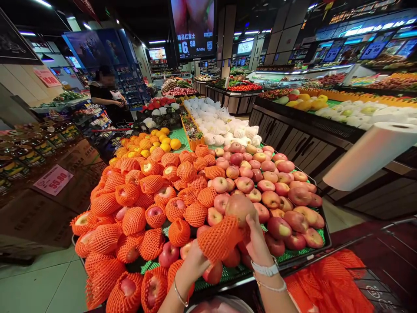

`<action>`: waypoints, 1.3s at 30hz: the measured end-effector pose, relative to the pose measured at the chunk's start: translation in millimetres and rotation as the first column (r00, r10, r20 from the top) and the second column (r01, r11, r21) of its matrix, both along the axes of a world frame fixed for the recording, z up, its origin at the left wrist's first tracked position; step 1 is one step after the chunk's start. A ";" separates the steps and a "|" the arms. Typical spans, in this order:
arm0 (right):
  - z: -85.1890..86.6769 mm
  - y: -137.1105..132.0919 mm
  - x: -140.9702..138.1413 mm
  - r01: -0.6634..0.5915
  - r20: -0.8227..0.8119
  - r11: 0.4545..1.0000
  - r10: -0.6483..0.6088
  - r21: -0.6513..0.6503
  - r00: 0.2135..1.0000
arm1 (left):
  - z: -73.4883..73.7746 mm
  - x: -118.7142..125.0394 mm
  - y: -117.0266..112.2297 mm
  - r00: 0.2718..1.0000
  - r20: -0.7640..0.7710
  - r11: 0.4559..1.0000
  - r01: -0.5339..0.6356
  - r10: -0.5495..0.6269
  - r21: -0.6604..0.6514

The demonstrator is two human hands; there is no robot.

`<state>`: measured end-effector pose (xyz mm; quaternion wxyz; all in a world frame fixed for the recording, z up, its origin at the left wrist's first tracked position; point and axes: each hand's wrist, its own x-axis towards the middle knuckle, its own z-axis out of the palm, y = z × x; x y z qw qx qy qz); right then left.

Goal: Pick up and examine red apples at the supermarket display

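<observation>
In the head view, my left hand [196,260] is closed around an orange foam net sleeve [219,240]. My right hand [256,237] grips a reddish apple [240,208] from its right side. The apple sits at the sleeve's upper right end, mostly outside the mesh; how far it reaches inside is hidden. Both hands are over the front of a fruit display. Loose bare apples [270,200] lie to the right of them. Apples in orange foam nets [133,221] are heaped to the left.
Flattened orange foam nets [325,282] lie in a wire cart at lower right. A roll of plastic bags [371,156] stands at the right. Oranges [176,144] and white-netted fruit [224,124] are farther back. Another person [109,98] stands at the far left.
</observation>
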<state>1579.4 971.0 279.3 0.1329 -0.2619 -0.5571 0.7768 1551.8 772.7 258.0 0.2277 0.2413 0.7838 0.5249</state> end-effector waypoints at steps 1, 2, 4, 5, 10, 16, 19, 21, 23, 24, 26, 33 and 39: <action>3.7 -3.5 2.5 -0.001 0.022 0.999 0.001 -0.034 1.000 | 3.8 1.9 -1.3 0.999 -0.011 0.999 0.034 -0.033 0.010; 7.3 -6.9 4.8 -0.002 0.036 0.998 0.004 -0.062 0.999 | 8.3 3.9 -2.6 0.997 -0.019 0.997 0.081 -0.081 0.010; 11.9 -12.5 7.4 -0.013 0.026 0.998 0.014 -0.062 1.000 | 17.6 7.5 -5.2 0.982 -0.023 0.983 0.185 -0.185 -0.020; 11.9 -14.5 7.9 -0.010 0.015 0.999 0.011 -0.040 1.000 | 21.3 9.0 -6.4 0.973 -0.019 0.973 0.228 -0.228 -0.037; -7.8 -18.0 12.4 0.020 -0.012 0.991 -0.018 0.134 1.000 | 27.1 10.1 -9.6 0.978 -0.029 0.978 0.205 -0.207 -0.048; -26.3 -9.1 39.1 -0.254 -0.176 0.912 0.321 0.321 0.931 | 20.2 7.2 -9.6 0.994 0.037 0.995 0.100 -0.101 0.031; -28.2 -1.8 48.8 -0.407 -0.182 0.846 0.485 0.345 0.855 | 8.8 11.4 -12.7 0.988 0.143 0.990 0.036 -0.056 0.136; -27.7 0.2 51.3 -0.446 -0.179 0.834 0.517 0.324 0.837 | 0.7 15.3 -15.4 0.974 0.221 0.981 -0.087 0.048 0.171; -26.5 -0.5 51.6 -0.433 -0.151 0.852 0.489 0.295 0.859 | -3.7 18.6 -17.3 0.953 0.259 0.962 -0.209 0.160 0.173; -26.0 -1.6 51.4 -0.420 -0.128 0.864 0.466 0.276 0.875 | -4.0 19.6 -17.7 0.945 0.261 0.953 -0.246 0.195 0.176; -25.7 -4.0 50.9 -0.403 -0.068 0.884 0.429 0.237 0.901 | -1.3 20.6 -17.4 0.946 0.263 0.950 -0.245 0.191 0.194; -24.2 -9.2 52.6 -0.479 -0.064 0.809 0.528 0.342 0.847 | 7.7 13.7 -16.2 0.974 0.220 0.990 0.021 -0.052 0.143; -20.7 -8.7 54.4 -0.513 -0.108 0.737 0.610 0.440 0.785 | 8.1 10.1 -15.5 0.954 0.238 0.975 0.143 -0.182 0.169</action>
